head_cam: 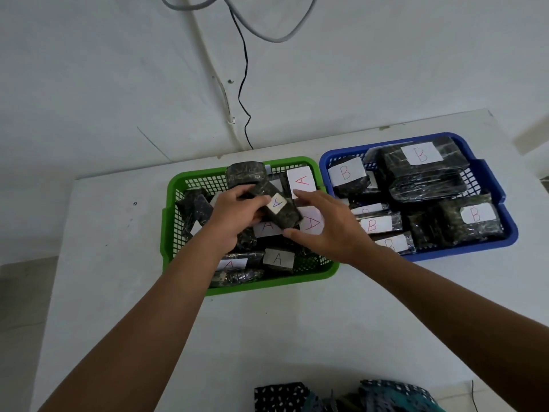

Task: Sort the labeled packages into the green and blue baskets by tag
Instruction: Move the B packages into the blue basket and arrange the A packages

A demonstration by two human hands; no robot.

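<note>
White tabletop (118, 292) against bare wall. Left hand (234, 221) clamped on dark plastic-wrapped package tagged A (277, 208), above heaped green mesh basket (178, 185); right hand (329, 227) open beside. Risk: sliding off pile, over rim.

Two bare arms reach over a white table (118, 292). The left hand (234, 221) grips a dark wrapped package (279, 211) tagged A above the green basket (178, 185), which holds A-tagged packages. The right hand (329, 227) hovers open just beside it. To the right, touching, sits the blue basket (487, 176) of B-tagged packages
</note>
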